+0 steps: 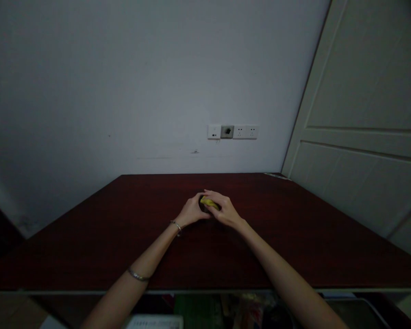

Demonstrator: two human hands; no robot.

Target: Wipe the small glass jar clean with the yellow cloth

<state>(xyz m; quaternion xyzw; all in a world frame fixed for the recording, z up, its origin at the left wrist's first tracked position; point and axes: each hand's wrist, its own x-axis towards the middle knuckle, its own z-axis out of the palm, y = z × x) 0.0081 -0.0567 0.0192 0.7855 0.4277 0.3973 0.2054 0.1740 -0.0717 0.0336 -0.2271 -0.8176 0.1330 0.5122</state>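
Observation:
Both hands meet above the middle of the dark red tabletop (150, 196). Fingers of my right hand (226, 210) are closed over a small, soft-looking yellow piece (208, 202), perhaps a cloth; its exact kind is unclear. My left hand (192, 210) curves in a C shape, thumb near me and fingers on the far side, around a dark patch beside the yellow piece. What sits in that curve is too dark and too covered to name. The fingertips of the two hands nearly touch. A bracelet (176, 225) circles my left wrist, and a bangle (138, 275) sits higher on that forearm.
Behind the table rises a pale wall with a row of sockets (245, 132). A white panelled door (359, 105) stands on the right. Below the table's front edge lie a white box-like item (155, 321), a green thing (197, 310) and other dim items.

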